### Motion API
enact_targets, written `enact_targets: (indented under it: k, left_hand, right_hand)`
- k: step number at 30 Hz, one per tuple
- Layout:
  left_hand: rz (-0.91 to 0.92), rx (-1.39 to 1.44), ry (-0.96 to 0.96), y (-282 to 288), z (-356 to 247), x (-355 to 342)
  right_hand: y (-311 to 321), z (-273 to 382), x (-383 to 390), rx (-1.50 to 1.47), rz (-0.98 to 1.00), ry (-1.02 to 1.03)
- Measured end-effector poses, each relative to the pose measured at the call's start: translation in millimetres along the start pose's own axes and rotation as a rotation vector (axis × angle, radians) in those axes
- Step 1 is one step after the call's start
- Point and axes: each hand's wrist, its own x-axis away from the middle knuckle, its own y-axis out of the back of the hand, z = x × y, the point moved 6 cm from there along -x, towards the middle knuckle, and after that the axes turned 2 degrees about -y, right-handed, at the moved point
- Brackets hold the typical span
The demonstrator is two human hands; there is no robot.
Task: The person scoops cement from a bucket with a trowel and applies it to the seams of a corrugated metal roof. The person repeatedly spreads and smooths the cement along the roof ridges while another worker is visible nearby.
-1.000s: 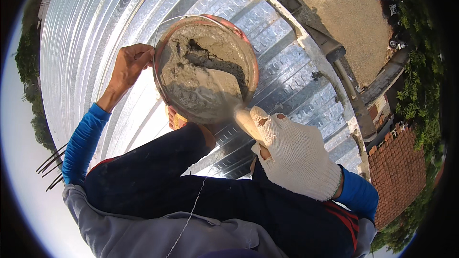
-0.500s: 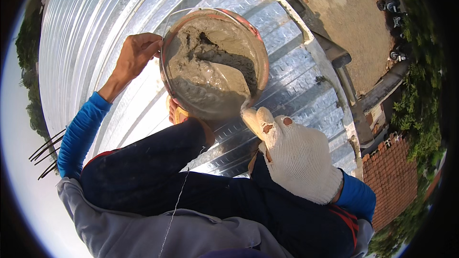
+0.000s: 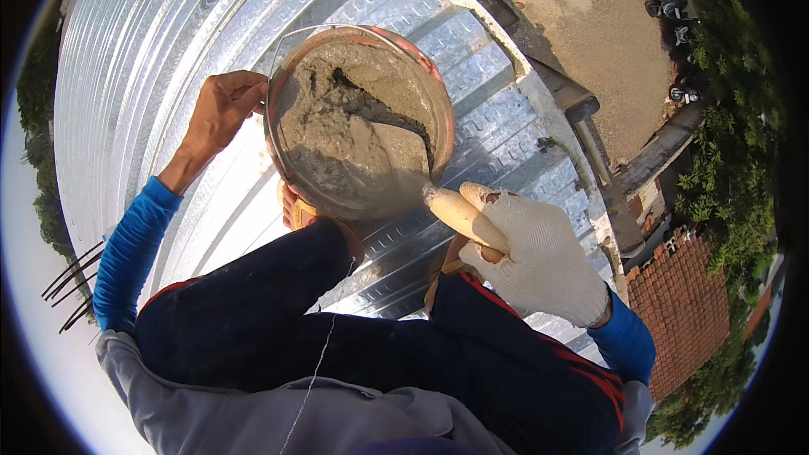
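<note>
A round bucket [image 3: 303, 76] of wet grey mortar [image 3: 324, 147] sits in front of me, reddish around its rim, with a wire bail. My left hand [image 3: 226, 109] is closed in a pinch at the bucket's left rim and bail. My right hand [image 3: 531, 248], in a torn white knit glove, grips a wooden-handled trowel [image 3: 463, 215] at the lower right of the bucket. The trowel's blade rests in the mortar, mostly coated. My sandalled left foot [image 3: 299, 206] is just below the bucket, partly hidden by it.
Ribbed metal sheeting [image 3: 152, 50] lies under me, bordered by a pale concrete edge [image 3: 573, 160]. Beyond it, lower down, are a yard [image 3: 598, 34] with parked motorbikes [image 3: 670, 8], a tiled roof [image 3: 678, 312] and trees. Thin black rods [image 3: 72, 282] jut out at left. A pale string [image 3: 320, 354] hangs over my lap.
My right hand has turned slightly, showing more of the trowel handle, and my right knee's red stripes show more. The bucket and left hand shifted slightly right, then back left in view.
</note>
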Motion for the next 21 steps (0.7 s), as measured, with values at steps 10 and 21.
enact_targets:
  k: [10, 21]
  left_hand:
    - [-0.007, 0.063, 0.076, -0.1, 3.7, 3.4]
    - [0.019, 0.14, -0.003, -1.6, 9.1, 3.8]
  right_hand:
    - [20.9, 1.2, 14.7, 0.001, -0.054, -0.001]
    - [35.5, -15.3, 10.6, -0.094, -0.172, -0.031]
